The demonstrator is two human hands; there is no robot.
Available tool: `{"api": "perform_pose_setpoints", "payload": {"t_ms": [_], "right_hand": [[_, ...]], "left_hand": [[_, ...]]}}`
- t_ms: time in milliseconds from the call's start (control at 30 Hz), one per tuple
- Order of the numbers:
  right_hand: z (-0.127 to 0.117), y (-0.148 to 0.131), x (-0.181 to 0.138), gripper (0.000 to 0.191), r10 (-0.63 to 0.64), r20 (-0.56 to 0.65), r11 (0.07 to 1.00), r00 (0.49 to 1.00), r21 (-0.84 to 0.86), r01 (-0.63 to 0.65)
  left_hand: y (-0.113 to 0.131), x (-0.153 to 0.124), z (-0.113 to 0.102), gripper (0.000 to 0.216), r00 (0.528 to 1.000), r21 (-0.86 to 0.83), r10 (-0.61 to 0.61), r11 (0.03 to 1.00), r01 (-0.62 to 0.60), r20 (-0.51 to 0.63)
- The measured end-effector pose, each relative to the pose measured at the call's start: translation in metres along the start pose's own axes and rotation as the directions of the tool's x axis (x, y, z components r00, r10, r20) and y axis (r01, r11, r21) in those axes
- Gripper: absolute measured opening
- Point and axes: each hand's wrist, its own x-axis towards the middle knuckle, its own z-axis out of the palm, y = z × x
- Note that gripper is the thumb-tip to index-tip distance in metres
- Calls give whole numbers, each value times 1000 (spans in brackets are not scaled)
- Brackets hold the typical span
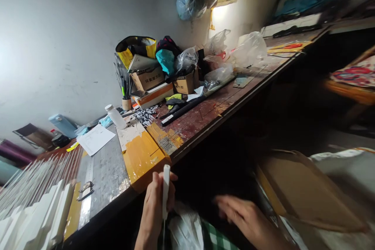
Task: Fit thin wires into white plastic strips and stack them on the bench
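My left hand (152,200) is closed around a slim white handle-like piece (166,191), held upright just off the table's front edge. A thin pale rod (164,228) runs down from its lower end. To the right, my right hand (238,213) is blurred by motion, with its fingers stretched out and nothing visible in it. White crumpled plastic (186,228) and green checked cloth (218,238) lie below, between the hands. Close above my left hand is the table corner covered with yellow tape (143,160).
At the left lie many thin rods (43,175) and white strips (43,215). A white bottle (115,116), black-and-white sticks (144,116), cartons (148,79) and plastic bags (249,49) line the table along the wall. A brown cardboard box (310,191) stands at the lower right.
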Motion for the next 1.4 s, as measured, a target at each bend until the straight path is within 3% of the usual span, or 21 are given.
{"api": "perform_pose_setpoints", "payload": {"t_ms": [133, 300, 467, 567, 667, 800, 967, 1200, 1400], "right_hand": [[-7, -37, 45, 32, -10, 80, 920, 997, 392, -22], [13, -51, 60, 27, -82, 200, 747, 976, 661, -72], [19, -50, 56, 21, 17, 57, 740, 998, 670, -51], [14, -47, 58, 20, 47, 9, 747, 999, 664, -41], [10, -43, 62, 19, 96, -1, 743, 995, 666, -70], [6, -41, 68, 21, 121, 72, 713, 990, 688, -137], [-1, -42, 72, 19, 42, 251, 660, 967, 719, -215], [-2, -39, 67, 16, 55, 245, 757, 968, 622, -201], [-1, -34, 66, 19, 71, 264, 775, 962, 593, -220]], "left_hand": [[-8, -22, -5, 49, 997, 297, -66, 954, 51, 39], [-19, -32, -10, 42, 990, 414, -72, 910, 13, 125], [-33, -38, -10, 34, 997, 461, 75, 884, -75, 19], [-42, -42, -7, 27, 976, 515, 213, 843, -156, -52], [-48, -46, -5, 24, 957, 541, 269, 823, -172, -105], [-51, -47, -5, 19, 965, 477, 236, 865, -154, -117], [-48, -45, -4, 26, 963, 449, 258, 871, -198, -76], [-56, -44, -5, 15, 959, 417, 276, 880, -227, -60], [-64, -44, -6, 12, 944, 444, 331, 848, -290, -16]]}}
